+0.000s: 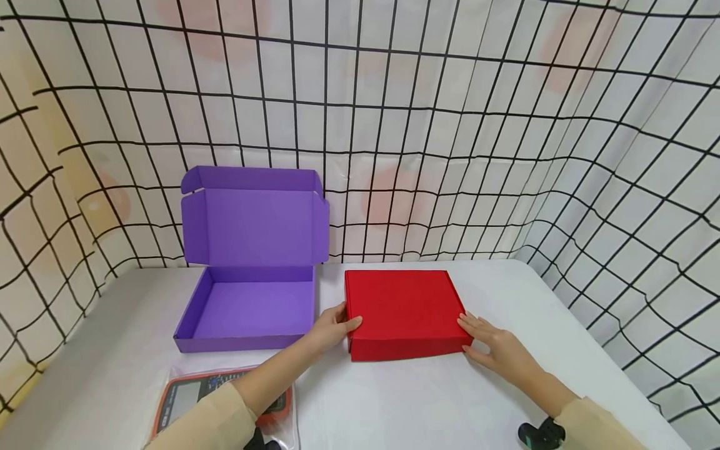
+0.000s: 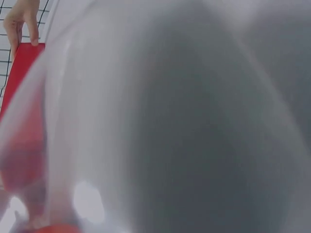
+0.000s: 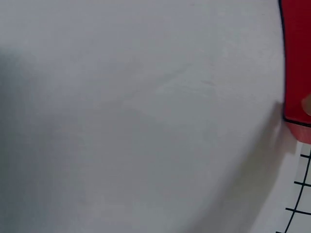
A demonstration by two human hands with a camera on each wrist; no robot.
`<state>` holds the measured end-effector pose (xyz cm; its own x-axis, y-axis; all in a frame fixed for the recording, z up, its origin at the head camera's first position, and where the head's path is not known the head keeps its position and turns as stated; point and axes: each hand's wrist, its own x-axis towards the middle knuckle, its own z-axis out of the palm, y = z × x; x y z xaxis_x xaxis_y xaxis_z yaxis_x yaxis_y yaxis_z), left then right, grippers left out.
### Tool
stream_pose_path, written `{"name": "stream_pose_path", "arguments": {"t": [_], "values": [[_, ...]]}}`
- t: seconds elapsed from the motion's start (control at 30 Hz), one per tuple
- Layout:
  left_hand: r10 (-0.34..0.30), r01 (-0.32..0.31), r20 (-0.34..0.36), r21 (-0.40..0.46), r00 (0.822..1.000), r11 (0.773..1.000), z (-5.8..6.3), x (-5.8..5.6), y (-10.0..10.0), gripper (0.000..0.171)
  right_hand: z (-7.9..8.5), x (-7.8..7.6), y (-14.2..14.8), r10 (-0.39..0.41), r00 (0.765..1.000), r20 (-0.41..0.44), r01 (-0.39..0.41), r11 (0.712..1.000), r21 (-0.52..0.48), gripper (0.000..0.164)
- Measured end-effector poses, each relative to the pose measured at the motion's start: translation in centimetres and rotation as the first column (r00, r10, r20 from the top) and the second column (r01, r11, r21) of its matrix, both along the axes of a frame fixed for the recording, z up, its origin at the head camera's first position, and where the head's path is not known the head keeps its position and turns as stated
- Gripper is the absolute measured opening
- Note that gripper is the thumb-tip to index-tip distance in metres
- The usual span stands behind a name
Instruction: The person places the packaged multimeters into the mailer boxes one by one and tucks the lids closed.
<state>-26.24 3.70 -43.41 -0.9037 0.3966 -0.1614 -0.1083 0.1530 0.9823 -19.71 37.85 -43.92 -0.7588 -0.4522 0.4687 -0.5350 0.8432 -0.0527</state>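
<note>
A closed red cardboard box lies flat on the white table, right of centre. My left hand holds its left edge, thumb on the lid and fingers down the side. At the near right corner my right hand grips the box, fingertips on the top edge and thumb low against the corner. The left wrist view shows the red box at far left, partly behind blurred clear plastic, with the right hand at its end. Only a corner of the red box shows in the right wrist view.
An open purple box stands left of the red one, its lid raised against the black grid netting. Under my left forearm lies a clear plastic bag holding an orange-rimmed grey device with a screen.
</note>
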Motion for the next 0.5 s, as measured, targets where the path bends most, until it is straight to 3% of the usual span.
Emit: {"name": "stream_pose_path", "arguments": {"t": [0.1, 0.3, 0.5], "values": [[0.004, -0.004, 0.005, -0.006, 1.0, 1.0, 0.11, -0.02, -0.1, 0.061, -0.19, -0.05, -0.14, 0.006, 0.999, -0.037, -0.005, 1.0, 0.002, 0.062], [0.005, -0.005, -0.015, -0.016, 1.0, 1.0, 0.06, -0.02, 0.02, 0.06, -0.46, 0.31, -0.18, -0.031, 0.999, -0.015, 0.031, 0.999, -0.007, 0.066], [0.02, -0.021, -0.018, -0.015, 1.0, 1.0, -0.03, -0.04, 0.1, 0.06, -0.86, 0.39, -0.43, -0.054, 0.995, -0.079, 0.053, 0.998, -0.017, 0.066]]}}
